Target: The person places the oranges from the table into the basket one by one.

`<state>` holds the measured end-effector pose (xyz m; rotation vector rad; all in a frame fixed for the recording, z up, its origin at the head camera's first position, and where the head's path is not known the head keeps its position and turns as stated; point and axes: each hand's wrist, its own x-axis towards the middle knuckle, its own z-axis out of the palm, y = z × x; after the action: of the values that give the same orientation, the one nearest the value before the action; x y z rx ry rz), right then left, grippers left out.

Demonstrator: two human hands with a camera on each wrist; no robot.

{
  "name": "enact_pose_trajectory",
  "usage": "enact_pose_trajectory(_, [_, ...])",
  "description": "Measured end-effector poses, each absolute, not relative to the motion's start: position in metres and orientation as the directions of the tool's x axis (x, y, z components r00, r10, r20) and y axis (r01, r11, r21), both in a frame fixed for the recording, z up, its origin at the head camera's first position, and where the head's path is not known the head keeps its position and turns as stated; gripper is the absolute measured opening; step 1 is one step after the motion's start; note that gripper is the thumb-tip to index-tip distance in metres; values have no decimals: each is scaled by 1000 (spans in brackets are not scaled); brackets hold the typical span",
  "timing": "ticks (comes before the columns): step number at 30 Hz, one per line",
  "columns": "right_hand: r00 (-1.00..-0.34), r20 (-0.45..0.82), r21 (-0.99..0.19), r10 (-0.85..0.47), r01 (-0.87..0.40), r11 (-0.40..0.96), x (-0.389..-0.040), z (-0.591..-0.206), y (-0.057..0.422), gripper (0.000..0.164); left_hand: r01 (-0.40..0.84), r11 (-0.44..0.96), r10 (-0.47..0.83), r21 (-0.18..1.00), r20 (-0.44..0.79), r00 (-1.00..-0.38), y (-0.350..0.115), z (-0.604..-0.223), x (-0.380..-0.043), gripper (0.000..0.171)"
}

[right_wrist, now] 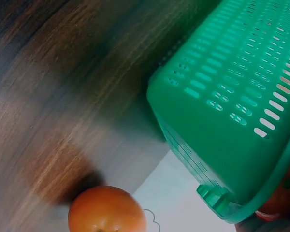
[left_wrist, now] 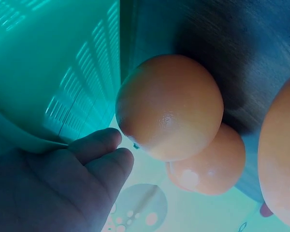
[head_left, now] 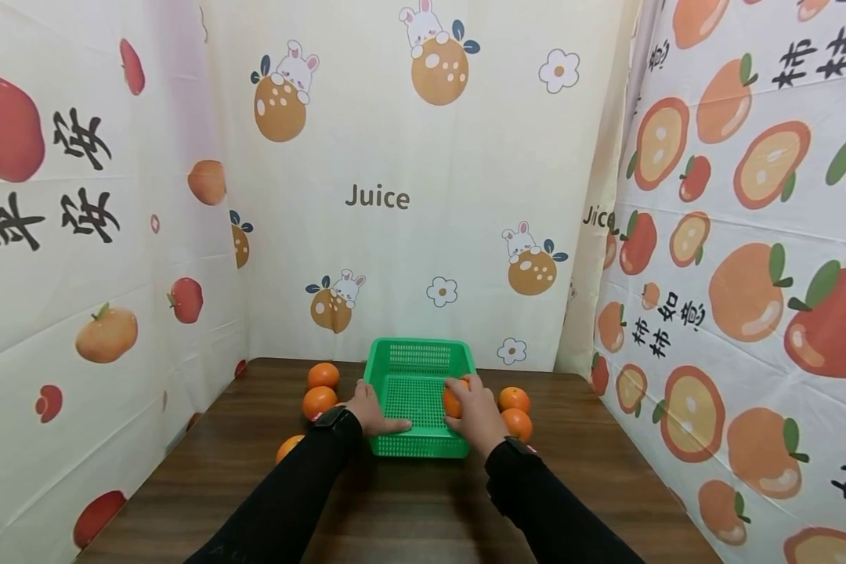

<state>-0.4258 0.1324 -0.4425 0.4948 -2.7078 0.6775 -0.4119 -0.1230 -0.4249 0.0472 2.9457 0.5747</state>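
A green plastic basket (head_left: 423, 448) with slotted walls stands on the table. My left hand (head_left: 372, 410) holds its left side, the thumb reaching over the inside and the fingers outside. In the left wrist view, the fingertips (left_wrist: 108, 152) lie beside the outer wall, close to an orange (left_wrist: 169, 106). My right hand (head_left: 478, 413) grips another orange (head_left: 453, 402) at the basket's right side, inside the rim; the hand partly covers this fruit. The right wrist view shows the basket's outer wall (right_wrist: 208, 130), with an orange (right_wrist: 282, 198) partly hidden behind its rim.
Several oranges (head_left: 319, 403) lie left of the basket, one (head_left: 289, 447) nearer the front and partly behind the left sleeve. To the right are two oranges (head_left: 514, 399). Fruit-printed cloth (head_left: 409, 258) hangs behind and along both sides of the dark wooden table (head_left: 395, 509).
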Motion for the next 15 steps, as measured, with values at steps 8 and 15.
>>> enact_pose_trajectory(8, [-882,362,-362,-303,-432,826,-428,-449,127,65,16,923,70,384,-128,-989,-125,-422,-407,133])
enact_pose_trajectory(15, [-870,307,-279,-387,-471,837,-427,-444,123,50,16,924,67,381,-121,-990,-127,-432,-420,135])
